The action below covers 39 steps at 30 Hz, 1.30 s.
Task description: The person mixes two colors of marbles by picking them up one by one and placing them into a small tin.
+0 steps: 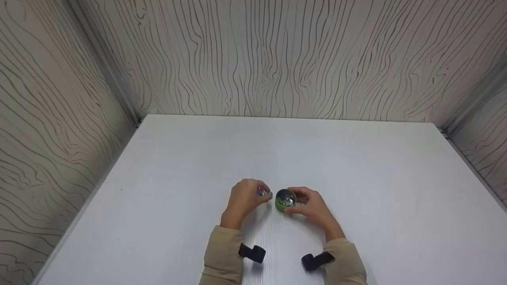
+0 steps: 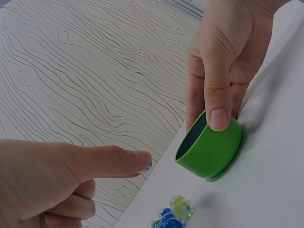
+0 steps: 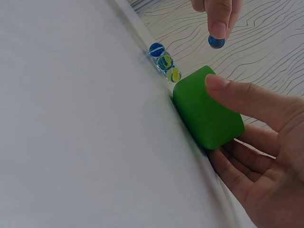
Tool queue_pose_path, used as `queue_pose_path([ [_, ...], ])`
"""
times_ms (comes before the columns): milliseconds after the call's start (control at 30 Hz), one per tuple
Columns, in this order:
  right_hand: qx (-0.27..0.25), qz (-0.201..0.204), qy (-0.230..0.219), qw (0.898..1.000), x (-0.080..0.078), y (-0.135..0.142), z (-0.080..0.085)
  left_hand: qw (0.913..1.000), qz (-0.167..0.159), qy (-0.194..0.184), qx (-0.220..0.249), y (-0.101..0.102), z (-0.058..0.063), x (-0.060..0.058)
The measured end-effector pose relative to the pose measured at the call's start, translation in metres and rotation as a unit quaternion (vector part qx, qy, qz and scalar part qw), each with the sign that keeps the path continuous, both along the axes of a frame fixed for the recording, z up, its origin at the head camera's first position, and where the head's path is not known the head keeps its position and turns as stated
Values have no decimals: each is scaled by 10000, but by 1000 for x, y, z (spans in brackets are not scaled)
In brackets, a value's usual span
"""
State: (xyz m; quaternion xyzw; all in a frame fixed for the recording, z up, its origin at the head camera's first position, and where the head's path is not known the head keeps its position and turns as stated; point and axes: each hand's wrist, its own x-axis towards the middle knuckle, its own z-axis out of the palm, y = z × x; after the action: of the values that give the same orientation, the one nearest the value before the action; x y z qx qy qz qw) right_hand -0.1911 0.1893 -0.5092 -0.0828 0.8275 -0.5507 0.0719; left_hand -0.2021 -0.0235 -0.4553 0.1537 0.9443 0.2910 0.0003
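In the head view my left hand (image 1: 245, 198) is just left of a small green cup (image 1: 279, 207). Its thumb and finger pinch a blue glass marble (image 3: 216, 42), held above the table in the right wrist view. My right hand (image 1: 315, 206) grips the cup from the right, thumb on the near side and fingers round the far side. The cup is at the tabletop with its mouth up, and shiny marbles glint inside. A cluster of blue and yellow glass marbles (image 2: 173, 213) lies on the table beside the cup, under my left hand.
The white table (image 1: 178, 158) spreads out around both hands. Wood-grain patterned panels (image 1: 253, 59) rise behind it and at both sides. Black wrist mounts (image 1: 253, 253) stick out from both tan sleeves (image 1: 223, 253).
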Motion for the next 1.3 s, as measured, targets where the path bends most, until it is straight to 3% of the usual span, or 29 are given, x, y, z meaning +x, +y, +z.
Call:
queue_pose_path([
  [700, -106, 71, 31, 9999, 0, 0, 1, 9998, -91, -103, -134, 13, 1, 1],
  [1300, -83, 12, 5, 10000, 1, -1, 1, 9995, -152, 107, -242, 20, 1, 2],
])
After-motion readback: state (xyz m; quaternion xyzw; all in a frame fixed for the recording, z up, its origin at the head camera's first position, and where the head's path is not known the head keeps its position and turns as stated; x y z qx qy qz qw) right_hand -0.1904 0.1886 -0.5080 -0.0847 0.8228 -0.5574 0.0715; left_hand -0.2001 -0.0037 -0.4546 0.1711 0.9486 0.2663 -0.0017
